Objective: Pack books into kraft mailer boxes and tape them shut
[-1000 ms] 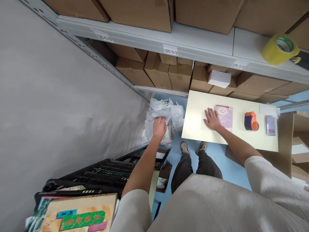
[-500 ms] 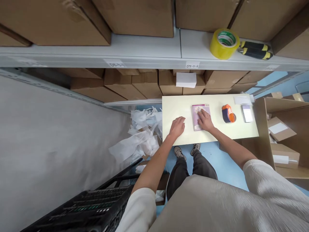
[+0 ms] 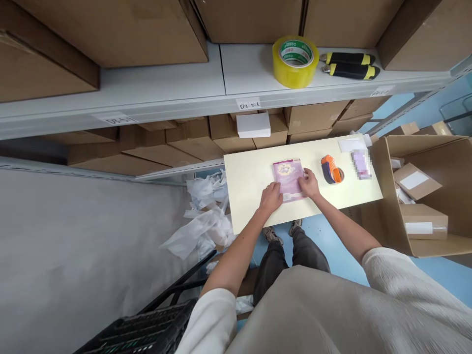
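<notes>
A flat pink-purple booklet or packet (image 3: 289,178) lies on the cream tabletop (image 3: 247,184). At its left edge, my left hand (image 3: 272,197) has its fingers closed on the lower left corner. On the opposite side my right hand (image 3: 309,184) grips the right edge between thumb and fingers. An orange and dark blue tape dispenser (image 3: 331,170) rests to the right of my right hand. Farther right are a blurred purple and white item (image 3: 361,163) and a white sheet (image 3: 348,145).
Above the table, a shelf (image 3: 165,78) bears a yellow tape roll (image 3: 295,61), black-yellow cutters (image 3: 352,70) and cartons. A large open carton (image 3: 398,196) with small boxes stands right. White plastic bags (image 3: 206,221) lie left; a black crate (image 3: 147,324) stands lower left.
The view has turned and shifted. My left hand has come to the booklet's left edge, and my right hand has slid from its top to its right edge.
</notes>
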Motion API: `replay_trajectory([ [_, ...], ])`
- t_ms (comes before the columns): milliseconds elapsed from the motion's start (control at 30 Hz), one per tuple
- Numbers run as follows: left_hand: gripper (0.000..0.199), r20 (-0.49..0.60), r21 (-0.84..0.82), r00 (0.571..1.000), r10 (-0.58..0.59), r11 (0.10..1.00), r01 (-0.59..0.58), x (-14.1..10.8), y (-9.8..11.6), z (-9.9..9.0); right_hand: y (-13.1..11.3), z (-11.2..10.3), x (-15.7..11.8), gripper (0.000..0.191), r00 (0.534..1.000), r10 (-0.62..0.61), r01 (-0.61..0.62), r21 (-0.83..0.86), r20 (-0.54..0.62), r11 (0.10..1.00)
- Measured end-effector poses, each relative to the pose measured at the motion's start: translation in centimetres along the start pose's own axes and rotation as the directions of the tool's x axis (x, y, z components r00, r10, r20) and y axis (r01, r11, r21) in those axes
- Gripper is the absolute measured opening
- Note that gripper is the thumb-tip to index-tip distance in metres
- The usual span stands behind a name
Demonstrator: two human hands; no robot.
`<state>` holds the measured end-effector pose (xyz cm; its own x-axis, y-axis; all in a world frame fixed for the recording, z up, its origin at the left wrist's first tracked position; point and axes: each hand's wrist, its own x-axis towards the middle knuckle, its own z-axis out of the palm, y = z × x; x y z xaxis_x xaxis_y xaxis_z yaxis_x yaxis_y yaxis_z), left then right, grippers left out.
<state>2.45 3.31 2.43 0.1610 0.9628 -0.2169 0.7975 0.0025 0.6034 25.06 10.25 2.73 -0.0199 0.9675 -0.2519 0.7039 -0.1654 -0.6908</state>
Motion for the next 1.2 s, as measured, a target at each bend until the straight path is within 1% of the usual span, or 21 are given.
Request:
replay_trajectory([
  [67,0.052,-0.001,-0.015,1.0,-0.011,1.0,0.011,-0.1,0.0,0.0,-1.2,-0.6,-0.1,0.071,0.997,0.069,-0.066,0.092,-0.025,0.994],
  [100,0.052,-0.008,-0.026,1.0,-0.024,0.999,0.024,-0.1,0.0,0.0,-2.0,-0.9,-0.3,0.067,0.996,0.081,-0.075,0.131,-0.04,0.989],
  [200,0.045,-0.056,-0.075,0.995,-0.086,0.994,0.081,0.0,0.0,-0.5,-4.4,-1.7,-0.7,0.055,0.994,0.061,-0.041,0.214,-0.085,0.976],
  [300,0.034,-0.144,-0.23,0.979,-0.146,0.967,0.11,-0.2,0.1,-1.7,-6.7,-1.7,-0.9,0.048,0.996,0.006,0.022,0.299,-0.09,0.954],
  [400,0.024,-0.252,-0.476,0.936,-0.245,0.874,0.101,-0.9,0.3,-3.3,-8.5,-0.8,-1.2,0.047,0.996,-0.088,0.083,0.411,-0.006,0.908],
  [467,0.026,-0.28,-0.605,0.901,-0.331,0.79,0.102,-1.7,0.3,-4.2,-9.0,0.2,-1.4,0.045,0.988,-0.14,0.097,0.443,0.064,0.891],
  [533,0.028,-0.286,-0.671,0.873,-0.396,0.733,0.113,-2.6,-0.1,-5.0,-8.9,1.4,-1.6,0.041,0.983,-0.14,0.078,0.415,0.12,0.906],
  [600,0.027,-0.295,-0.676,0.843,-0.449,0.722,0.148,-3.5,-0.7,-5.5,-8.3,2.5,-1.9,0.035,0.982,-0.096,0.035,0.341,0.165,0.939],
  [667,0.026,-0.299,-0.66,0.803,-0.516,0.72,0.216,-4.2,-1.6,-5.6,-7.5,3.5,-2.2,0.03,0.977,-0.043,-0.01,0.246,0.207,0.969],
  [733,0.025,-0.287,-0.657,0.76,-0.583,0.697,0.287,-4.7,-2.8,-5.3,-6.7,4.4,-2.7,0.028,0.97,-0.002,-0.04,0.168,0.244,0.985],
  [800,0.025,-0.251,-0.671,0.733,-0.632,0.659,0.339,-5.0,-4.0,-4.8,-6.1,5.1,-3.1,0.029,0.961,0.02,-0.057,0.124,0.277,0.991],
  [867,0.023,-0.211,-0.679,0.731,-0.649,0.635,0.368,-4.9,-5.2,-4.2,-5.7,5.6,-3.4,0.033,0.955,0.031,-0.064,0.102,0.295,0.993],
  [933,0.022,-0.21,-0.645,0.729,-0.651,0.653,0.398,-4.6,-6.4,-3.6,-5.6,5.9,-3.5,0.037,0.956,0.041,-0.069,0.088,0.291,0.994],
  [1033,0.022,-0.275,-0.528,0.708,-0.65,0.718,0.454,-4.3,-7.8,-2.9,-5.9,6.2,-3.5,0.04,0.961,0.067,-0.089,0.071,0.268,0.994],
  [1100,0.03,-0.315,-0.48,0.694,-0.648,0.739,0.472,-4.5,-8.1,-2.6,-6.2,6.3,-3.4,0.037,0.963,0.086,-0.103,0.054,0.257,0.993],
  [1167,0.039,-0.332,-0.459,0.704,-0.628,0.759,0.461,-5.0,-8.1,-2.2,-6.5,6.5,-3.4,0.033,0.964,0.11,-0.118,0.016,0.242,0.993],
  [1200,0.042,-0.329,-0.449,0.722,-0.609,0.774,0.448,-5.3,-7.9,-2.1,-6.7,6.6,-3.4,0.03,0.965,0.123,-0.124,-0.011,0.233,0.992],
])
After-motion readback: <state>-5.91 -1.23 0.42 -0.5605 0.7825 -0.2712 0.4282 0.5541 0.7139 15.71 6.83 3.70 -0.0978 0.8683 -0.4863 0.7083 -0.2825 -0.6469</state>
